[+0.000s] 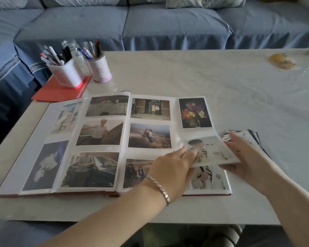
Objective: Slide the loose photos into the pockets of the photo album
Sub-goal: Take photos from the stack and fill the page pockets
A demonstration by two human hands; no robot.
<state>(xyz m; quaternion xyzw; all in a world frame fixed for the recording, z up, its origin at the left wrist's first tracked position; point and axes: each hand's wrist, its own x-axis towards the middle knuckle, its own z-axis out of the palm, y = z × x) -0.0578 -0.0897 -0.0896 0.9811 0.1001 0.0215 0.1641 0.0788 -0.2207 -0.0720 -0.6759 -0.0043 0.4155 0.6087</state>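
2 hands [169,168] gripping 1 photo [212,152] — pale table [185,75], blue sofa [150,24] behind.

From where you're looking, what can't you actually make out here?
All in the head view:
- Bottom middle photo on the album's right page: the left hand covers its right part.
- Loose photo stack: the right hand hides most of it, so no count.
- Yellowish object on the table: too blurred to identify.
- Pen cup label: too small to read.

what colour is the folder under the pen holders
Red-orange folder, clearest in the head view, lying under the pen holders.
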